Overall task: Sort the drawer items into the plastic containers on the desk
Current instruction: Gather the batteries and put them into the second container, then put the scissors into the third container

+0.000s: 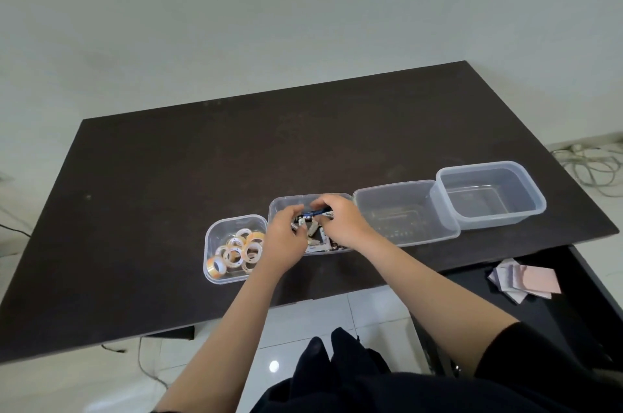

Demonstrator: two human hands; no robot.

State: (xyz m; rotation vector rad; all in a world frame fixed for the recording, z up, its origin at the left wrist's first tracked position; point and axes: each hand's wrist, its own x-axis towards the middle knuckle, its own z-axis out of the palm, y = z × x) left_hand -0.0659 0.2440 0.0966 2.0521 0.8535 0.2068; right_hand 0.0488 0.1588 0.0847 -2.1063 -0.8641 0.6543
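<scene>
Four clear plastic containers stand in a row on the dark desk (168,176). The leftmost container (219,278) holds several tape rolls (236,252). Both my hands are over the second container (286,201), which holds small dark and white items (318,240). My left hand (285,237) has its fingers curled at those items. My right hand (340,222) pinches a blue pen-like item (317,212) above the pile. The third container (404,210) and the bluish fourth container (490,193) look empty.
An open dark drawer (573,311) sits below the desk's right front edge, with pink and grey paper pads (526,279) in it. Cables (593,170) lie on the white floor at right. A white wall is behind the desk.
</scene>
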